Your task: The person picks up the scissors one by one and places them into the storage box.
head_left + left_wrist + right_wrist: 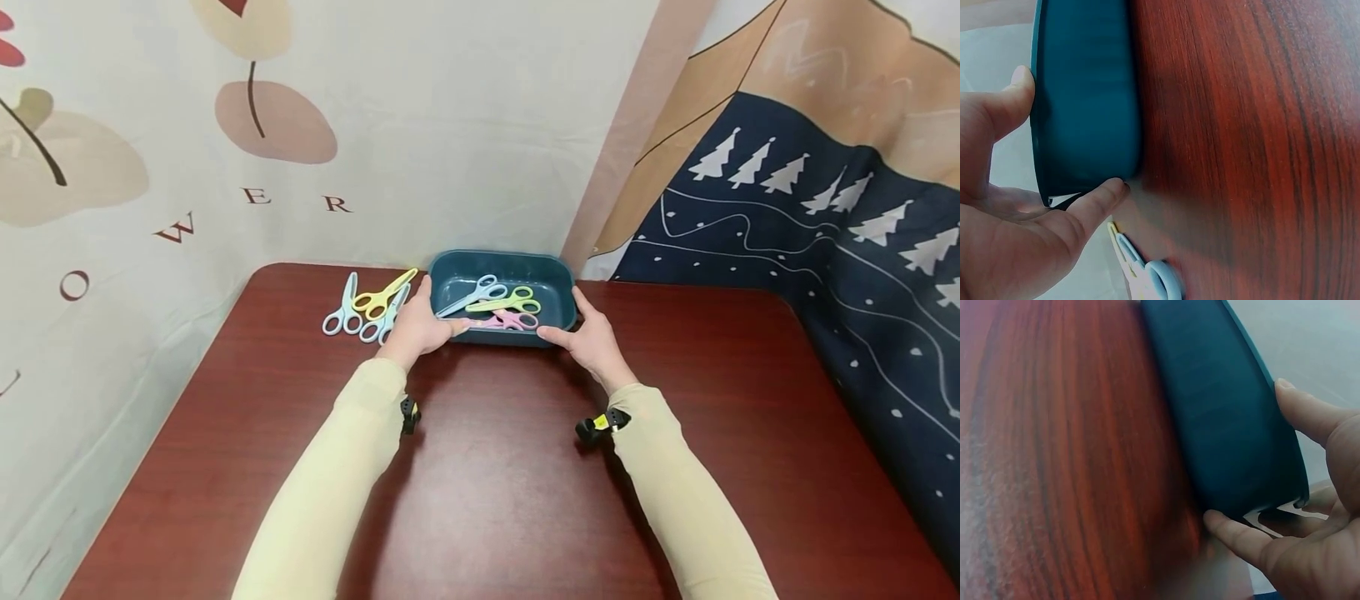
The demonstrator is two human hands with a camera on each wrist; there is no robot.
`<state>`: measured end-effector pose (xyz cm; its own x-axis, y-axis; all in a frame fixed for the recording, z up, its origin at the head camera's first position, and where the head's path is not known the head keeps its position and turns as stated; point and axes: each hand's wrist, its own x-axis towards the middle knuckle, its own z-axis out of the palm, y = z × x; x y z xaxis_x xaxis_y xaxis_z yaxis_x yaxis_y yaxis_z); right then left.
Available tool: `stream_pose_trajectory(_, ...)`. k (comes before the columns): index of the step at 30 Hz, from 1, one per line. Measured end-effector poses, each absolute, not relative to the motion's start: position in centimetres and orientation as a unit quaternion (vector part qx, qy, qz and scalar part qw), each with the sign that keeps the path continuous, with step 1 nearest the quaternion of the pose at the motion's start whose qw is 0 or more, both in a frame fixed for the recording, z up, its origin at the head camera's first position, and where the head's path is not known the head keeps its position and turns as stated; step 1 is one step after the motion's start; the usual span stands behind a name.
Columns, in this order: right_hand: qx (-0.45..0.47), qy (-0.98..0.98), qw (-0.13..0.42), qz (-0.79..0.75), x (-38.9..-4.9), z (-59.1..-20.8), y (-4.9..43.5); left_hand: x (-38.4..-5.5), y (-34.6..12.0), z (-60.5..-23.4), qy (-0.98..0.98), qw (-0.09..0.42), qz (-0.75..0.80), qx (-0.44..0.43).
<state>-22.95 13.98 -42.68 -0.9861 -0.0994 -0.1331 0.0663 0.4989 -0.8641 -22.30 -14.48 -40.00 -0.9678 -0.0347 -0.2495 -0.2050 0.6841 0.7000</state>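
A dark teal plastic bin (pixel 495 337) stands at the far edge of the table. Blue scissors (pixel 486 289), green scissors (pixel 517 301) and pink scissors (pixel 514 320) lie inside it. My left hand (pixel 420 327) grips the bin's left end, its thumb at the near rim and its fingers along the side. At the opposite end my right hand (pixel 596 340) holds the bin in the same way. Beside my left hand, outside the bin, are yellow scissors (pixel 377 305) and two light blue scissors (pixel 345 310), the nearer pair partly hidden by that hand.
The reddish-brown wooden table (pixel 510 467) reaches toward me and to both sides. Behind it hangs a pale printed cloth (pixel 450 125), close to the bin's back. A dark blue cloth with white trees (pixel 750 217) hangs along the right side.
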Motion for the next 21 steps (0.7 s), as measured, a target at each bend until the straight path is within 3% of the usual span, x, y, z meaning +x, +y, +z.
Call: stream_pose_trajectory(21, 0.013, 0.852, 0.090, -0.516, -22.53, -42.77, 13.87, -21.98, -15.17, -40.77, 0.909, 0.101, 0.403, -0.047)
